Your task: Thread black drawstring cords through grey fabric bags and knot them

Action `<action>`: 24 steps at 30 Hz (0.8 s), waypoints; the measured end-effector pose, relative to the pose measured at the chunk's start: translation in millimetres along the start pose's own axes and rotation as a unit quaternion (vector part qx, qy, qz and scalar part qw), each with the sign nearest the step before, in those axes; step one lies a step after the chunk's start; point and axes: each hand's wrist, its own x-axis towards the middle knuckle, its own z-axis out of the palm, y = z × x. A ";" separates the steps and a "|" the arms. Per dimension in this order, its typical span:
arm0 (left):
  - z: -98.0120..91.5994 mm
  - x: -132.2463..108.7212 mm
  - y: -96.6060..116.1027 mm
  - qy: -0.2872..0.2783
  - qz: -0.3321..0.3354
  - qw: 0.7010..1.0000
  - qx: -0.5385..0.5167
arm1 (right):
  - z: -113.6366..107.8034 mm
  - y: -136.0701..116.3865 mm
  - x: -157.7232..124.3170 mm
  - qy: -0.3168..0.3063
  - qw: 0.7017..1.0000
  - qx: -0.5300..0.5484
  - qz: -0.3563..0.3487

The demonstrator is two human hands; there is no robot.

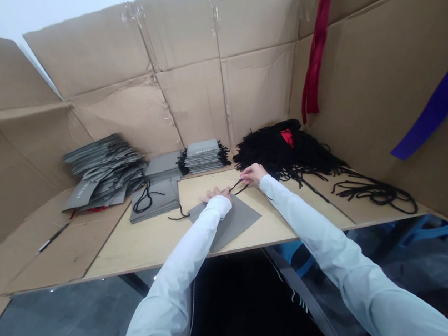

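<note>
Near the middle of the frame, a flat grey paper bag [234,222] lies turned at an angle on the table [127,250], its lower corner close to the front edge. The left hand [215,194] lies across its upper part, fingers partly spread, likely to keep it from sliding while the cord is drawn; whether they also pinch that cord, I cannot tell. Just to the right, the fingers of the right hand [253,175] pinch a black cord [237,186] that stretches between the hands, apparently held out to keep it under control. A dark cord end [178,216] pokes out at the bag's left. Left of centre, a stack of flat bags [157,203] carries a loose looped cord [144,197], within easy reach of the left hand. Behind the hands, a neat stack with black tufts [203,157] at both sides seems kept apart as corded pieces. The heap of black cords [272,152] sits right of centre, handy for the right hand. Farther off, a leaning pile of grey bags [106,168] fills the left, against cardboard walls [182,28] that probably screen the workspace.
</note>
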 end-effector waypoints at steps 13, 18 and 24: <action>14.1 -11.2 -26.6 0.032 0.110 0.993 0.006 | -14.6 13.5 7.9 -0.054 0.998 -0.039 0.004; 13.0 -15.1 -29.2 0.035 0.116 0.993 0.000 | -17.8 11.7 6.9 -0.070 0.996 -0.050 0.008; 11.5 -15.1 -29.3 0.017 0.112 0.993 -0.010 | -16.4 10.4 2.8 -0.062 0.998 -0.020 0.025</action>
